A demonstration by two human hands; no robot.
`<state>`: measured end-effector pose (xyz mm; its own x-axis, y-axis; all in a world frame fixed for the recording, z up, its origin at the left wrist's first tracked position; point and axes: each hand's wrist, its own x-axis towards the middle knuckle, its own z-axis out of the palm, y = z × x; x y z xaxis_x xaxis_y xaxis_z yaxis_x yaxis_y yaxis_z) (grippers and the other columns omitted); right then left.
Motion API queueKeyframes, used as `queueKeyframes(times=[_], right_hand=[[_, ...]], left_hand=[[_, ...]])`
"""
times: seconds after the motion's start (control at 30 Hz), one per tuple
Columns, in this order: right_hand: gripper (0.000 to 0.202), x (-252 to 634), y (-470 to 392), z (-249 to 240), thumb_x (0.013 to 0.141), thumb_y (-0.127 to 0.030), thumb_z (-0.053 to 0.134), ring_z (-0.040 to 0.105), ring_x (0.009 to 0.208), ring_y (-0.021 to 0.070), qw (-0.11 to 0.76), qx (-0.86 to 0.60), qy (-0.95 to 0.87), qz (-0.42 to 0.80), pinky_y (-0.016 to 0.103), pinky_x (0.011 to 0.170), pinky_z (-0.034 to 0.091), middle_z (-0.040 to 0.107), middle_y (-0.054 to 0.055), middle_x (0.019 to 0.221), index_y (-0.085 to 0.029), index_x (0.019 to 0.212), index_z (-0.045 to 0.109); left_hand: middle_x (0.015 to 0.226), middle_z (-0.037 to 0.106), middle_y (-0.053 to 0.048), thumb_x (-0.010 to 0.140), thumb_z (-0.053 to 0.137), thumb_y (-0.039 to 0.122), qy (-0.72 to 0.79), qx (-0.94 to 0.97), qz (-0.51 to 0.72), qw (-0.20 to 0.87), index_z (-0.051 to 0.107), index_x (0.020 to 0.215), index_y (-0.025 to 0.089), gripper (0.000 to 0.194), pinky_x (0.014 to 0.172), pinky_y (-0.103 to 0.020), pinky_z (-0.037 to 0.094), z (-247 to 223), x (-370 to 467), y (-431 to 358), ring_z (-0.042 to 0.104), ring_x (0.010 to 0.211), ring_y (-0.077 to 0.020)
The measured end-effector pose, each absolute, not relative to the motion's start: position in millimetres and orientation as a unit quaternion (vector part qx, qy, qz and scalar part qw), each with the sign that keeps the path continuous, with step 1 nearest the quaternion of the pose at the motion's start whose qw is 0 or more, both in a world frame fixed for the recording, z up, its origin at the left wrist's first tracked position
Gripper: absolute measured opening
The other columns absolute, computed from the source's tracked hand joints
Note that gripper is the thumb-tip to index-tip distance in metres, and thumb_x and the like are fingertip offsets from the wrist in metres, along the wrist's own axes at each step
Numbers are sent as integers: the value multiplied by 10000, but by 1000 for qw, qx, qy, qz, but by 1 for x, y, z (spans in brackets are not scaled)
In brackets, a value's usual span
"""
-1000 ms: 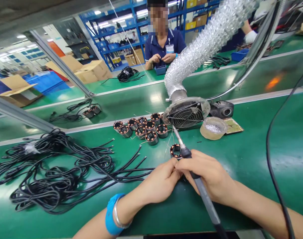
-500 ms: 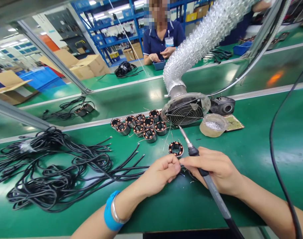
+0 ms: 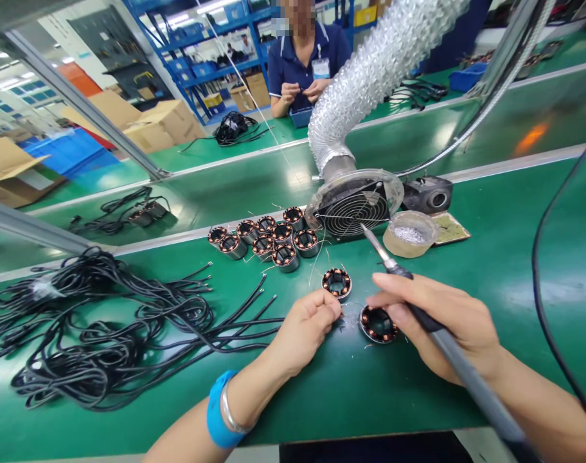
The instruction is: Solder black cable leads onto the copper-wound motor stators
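Toward the middle of the green table (image 3: 274,411), two ring-shaped copper-wound cores stand apart from the rest, and this is where I judge the work to be under way. The left hand (image 3: 305,328) is closed, thumb and finger pinched together just left of the near core (image 3: 376,335) and near the far core (image 3: 336,296); I cannot make out what it pinches, though some of the black cables (image 3: 129,321) run up to its wrist. I have the right hand (image 3: 466,321) wrapped around a soldering iron (image 3: 450,350), its fingertips right at the near core; whether they touch it I cannot tell. The iron's tip points far and left, in front of the fan (image 3: 355,215) and off both cores, so I'd call this a pause between solder touches. As for what is done, the cores I can see have their copper windings on. As for what is left, thin wire ends stick out loose around the core cluster (image 3: 282,239) at the far side, and several silvery-tipped cable ends on the left lie joined to nothing, which makes me judge that much remains; any finished joint is too small to confirm.
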<state>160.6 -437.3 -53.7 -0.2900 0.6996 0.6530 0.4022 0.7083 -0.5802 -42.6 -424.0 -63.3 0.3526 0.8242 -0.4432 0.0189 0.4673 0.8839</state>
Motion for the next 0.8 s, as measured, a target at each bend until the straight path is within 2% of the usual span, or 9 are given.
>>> queueKeyframes(times=[0.07,0.2,0.37,0.6,0.8], right_hand=[[477,167,-442,-47,911,-135,552,611,668,176,483,-370,-777,163,311,579,497,677,24,821,-284,1364,528],[273,174,-445,-43,871,-173,559,585,610,170,494,-404,-746,191,313,528,465,683,25,813,-276,1097,671],[157,171,-440,-46,809,-154,550,603,584,162,502,-440,-711,222,281,490,457,670,4,730,-245,901,639],[128,167,-437,-44,795,-138,540,559,509,136,496,-443,-706,243,256,446,427,645,-7,654,-229,830,622],[141,166,-438,-45,813,-133,540,558,499,126,491,-439,-707,256,244,445,432,642,-17,643,-231,864,628]], left_hand=[[491,282,117,756,643,460,496,435,289,694,483,718,182,323,434,-205,129,-65,-43,-424,173,417,-39],[503,284,110,777,620,434,500,451,296,678,494,725,183,286,445,-208,149,-70,-44,-426,184,430,-46],[537,278,101,841,575,396,505,480,299,652,488,738,183,252,460,-205,169,-74,-46,-430,191,447,-50],[568,297,94,870,550,369,504,497,296,641,492,754,180,229,474,-205,187,-75,-47,-430,206,459,-50],[570,296,95,875,535,362,501,502,297,639,481,752,180,226,472,-207,186,-74,-46,-431,204,457,-50]])
